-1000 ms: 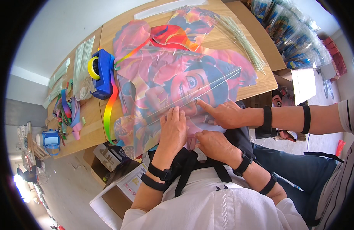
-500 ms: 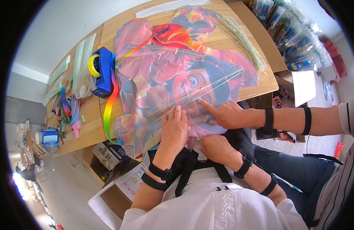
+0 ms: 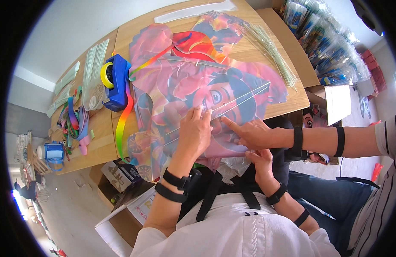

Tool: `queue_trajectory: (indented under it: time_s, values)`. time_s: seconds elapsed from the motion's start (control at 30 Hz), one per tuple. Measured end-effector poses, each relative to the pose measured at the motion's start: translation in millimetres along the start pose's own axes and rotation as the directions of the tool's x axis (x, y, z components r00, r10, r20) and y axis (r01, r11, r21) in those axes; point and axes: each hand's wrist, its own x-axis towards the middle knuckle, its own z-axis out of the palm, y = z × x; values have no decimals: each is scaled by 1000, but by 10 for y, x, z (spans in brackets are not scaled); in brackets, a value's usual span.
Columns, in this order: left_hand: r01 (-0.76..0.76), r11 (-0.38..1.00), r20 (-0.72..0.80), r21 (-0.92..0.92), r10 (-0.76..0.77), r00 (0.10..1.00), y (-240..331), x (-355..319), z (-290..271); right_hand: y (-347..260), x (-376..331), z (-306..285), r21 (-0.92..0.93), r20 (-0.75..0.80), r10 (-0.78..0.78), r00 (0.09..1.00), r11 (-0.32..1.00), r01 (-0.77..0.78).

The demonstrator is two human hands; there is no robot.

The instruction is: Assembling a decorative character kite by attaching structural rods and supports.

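A large printed fabric kite [image 3: 168, 100] with a cartoon face lies across the near part of the table. Two thin pale rods [image 3: 245, 97] run slantwise over it. My left hand [image 3: 195, 130] rests on the print over the lower end of the rods, fingers stretched and the thumb apart. At the near edge of the kite, my right hand [image 3: 263, 165] has its thumb at the fabric, apparently pinching the edge; its fingers are partly hidden. Another person's hand [image 3: 254, 133] reaches in from the right, its index finger touching the kite close to the rods.
A blue tape dispenser [image 3: 116, 83] with yellow tape stands left of the kite, beside a rainbow ribbon [image 3: 125, 113]. Bundles of thin sticks [image 3: 273, 55] lie at the far right and left. Bagged goods [image 3: 322, 47] and cardboard boxes [image 3: 292, 47] stand beyond the table's right edge.
My left hand has slid up and away along the kite. My right hand has moved right along its near edge and turned thumb-up. The other person's pointing finger stays nearly in place.
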Motion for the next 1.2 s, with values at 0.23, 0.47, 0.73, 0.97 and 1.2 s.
queue_trajectory:
  time_s: [0.23,0.47,0.73,0.97,1.2]
  values:
    - [8,995,10,99,-9,1000,25,48,173,-46,171,78,172,35,200,979,964,-203]
    - [-35,999,-17,16,35,999,-10,-87,167,-66,123,128,298,183,194,964,923,-242]
    - [-64,996,25,61,62,998,125,-224,218,-75,112,131,267,197,244,950,919,-291]
    - [-38,999,22,-12,38,999,124,-215,245,-224,28,166,337,333,101,937,916,-218]
    - [-78,994,21,-70,80,997,193,-247,108,-274,55,190,398,392,99,915,878,-265]
